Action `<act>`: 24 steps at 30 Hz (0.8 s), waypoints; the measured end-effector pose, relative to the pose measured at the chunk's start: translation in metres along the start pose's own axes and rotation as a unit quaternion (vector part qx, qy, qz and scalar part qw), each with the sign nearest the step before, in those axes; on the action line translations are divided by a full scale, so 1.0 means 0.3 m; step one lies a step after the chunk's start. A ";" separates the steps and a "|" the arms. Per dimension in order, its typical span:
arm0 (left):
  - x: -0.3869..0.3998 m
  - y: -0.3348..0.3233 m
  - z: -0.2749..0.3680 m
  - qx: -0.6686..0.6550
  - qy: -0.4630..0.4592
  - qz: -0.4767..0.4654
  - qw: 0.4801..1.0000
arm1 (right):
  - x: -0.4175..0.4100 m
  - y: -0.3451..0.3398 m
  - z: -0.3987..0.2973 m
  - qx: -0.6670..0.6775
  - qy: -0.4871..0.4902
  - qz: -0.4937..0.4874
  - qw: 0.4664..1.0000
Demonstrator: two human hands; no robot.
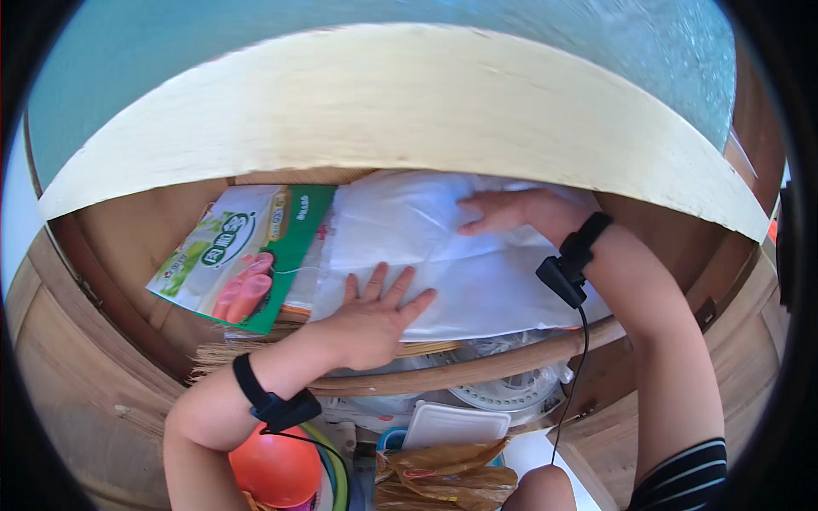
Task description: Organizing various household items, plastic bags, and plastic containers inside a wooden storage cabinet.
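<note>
Inside a wooden cabinet lies a white woven plastic sack (383,217), flat and slightly creased. My left hand (377,326) rests with its fingers spread on the sack's lower left part. My right hand (501,211) lies on the upper right part of the sack, fingers apart, the thumb pointing left. Left of the sack is a green and white printed bag (223,255) with pink pieces pictured on it. A straw broom head or bundle of bristles (220,358) sticks out below that bag, beside my left forearm.
A curved-looking cream panel edge (396,96) hangs above the opening. A wooden rail (498,364) runs in front. Below are a perforated metal tray (511,389) in clear plastic, a white lid (457,425), an orange bowl (278,466) and a brown plastic bag (441,476). Wooden doors stand on both sides.
</note>
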State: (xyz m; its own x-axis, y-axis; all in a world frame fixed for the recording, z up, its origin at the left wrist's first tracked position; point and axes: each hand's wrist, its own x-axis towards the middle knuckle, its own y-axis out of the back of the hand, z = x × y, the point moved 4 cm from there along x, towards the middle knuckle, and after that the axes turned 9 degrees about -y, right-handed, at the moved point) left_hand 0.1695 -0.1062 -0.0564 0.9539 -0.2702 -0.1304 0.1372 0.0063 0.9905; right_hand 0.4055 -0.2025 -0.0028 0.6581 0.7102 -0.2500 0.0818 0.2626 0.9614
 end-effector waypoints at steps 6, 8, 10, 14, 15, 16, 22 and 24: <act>-0.004 -0.006 -0.014 -0.005 -0.011 0.031 0.999 | 0.030 -0.057 0.020 0.062 0.020 -0.058 0.996; -0.004 -0.008 -0.015 -0.012 -0.009 0.022 1.000 | 0.040 -0.051 0.058 0.046 0.035 -0.059 0.997; -0.006 -0.008 -0.016 -0.012 -0.008 0.015 1.000 | 0.038 -0.027 0.106 0.031 -0.019 -0.023 0.999; -0.017 -0.008 -0.012 -0.008 -0.014 0.025 1.000 | 0.031 -0.058 0.155 0.086 -0.080 -0.002 0.993; -0.016 -0.005 -0.011 -0.002 -0.018 0.032 0.999 | 0.024 -0.057 0.157 0.085 -0.082 0.001 0.993; -0.011 -0.006 -0.009 0.000 -0.019 0.035 0.999 | 0.016 -0.062 0.164 0.091 -0.101 -0.022 0.990; -0.008 -0.031 -0.014 0.014 -0.021 0.048 0.999 | 0.030 -0.037 0.131 0.075 -0.104 -0.067 0.989; -0.012 -0.025 -0.011 0.016 -0.027 0.063 0.998 | 0.032 -0.031 0.118 0.027 -0.089 -0.054 0.994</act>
State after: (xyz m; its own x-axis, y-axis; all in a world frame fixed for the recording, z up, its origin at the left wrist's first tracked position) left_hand 0.1658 -0.1021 -0.0635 0.9469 -0.3215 -0.0037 0.0084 0.0131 0.9999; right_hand 0.4376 -0.2213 -0.0101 0.7644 0.5524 -0.3325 0.1960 0.2922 0.9361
